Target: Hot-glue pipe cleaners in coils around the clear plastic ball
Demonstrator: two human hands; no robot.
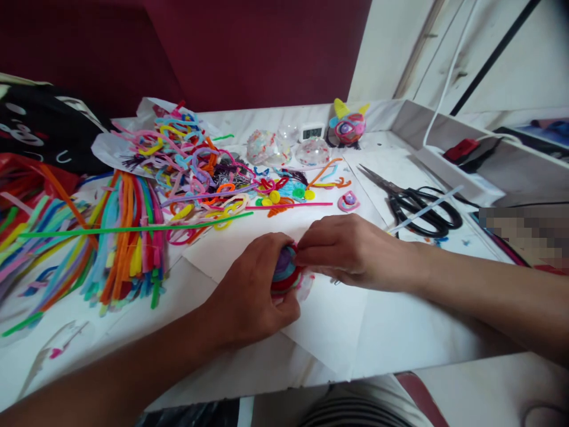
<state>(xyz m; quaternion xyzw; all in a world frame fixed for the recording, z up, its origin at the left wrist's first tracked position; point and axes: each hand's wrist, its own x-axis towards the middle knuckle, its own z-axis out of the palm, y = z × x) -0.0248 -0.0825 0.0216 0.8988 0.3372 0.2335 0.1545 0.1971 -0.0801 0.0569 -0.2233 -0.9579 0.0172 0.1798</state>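
My left hand (pixel 258 290) is wrapped round a small ball (pixel 285 270) covered in coiled pipe cleaners in purple, blue and red. A see-through, pinkish part shows under the ball, beside the thumb. Against the ball's upper right side, the fingers of my right hand (pixel 342 252) are pinched together; what lies between the fingertips is hidden. White paper (pixel 329 332) spreads beneath both hands. Just beyond them sits a small pink pipe cleaner coil with a purple middle (pixel 349 201).
Bundled pipe cleaners (pixel 127 237) and a tangled heap of them (pixel 191 154) lie left. Black-handled scissors (pixel 411 204) rest right. Behind stand see-through balls (pixel 267 148), a digital timer (pixel 312 131) and a finished-looking pipe cleaner figure (pixel 349 126). A power strip (pixel 460 175) lies along the right.
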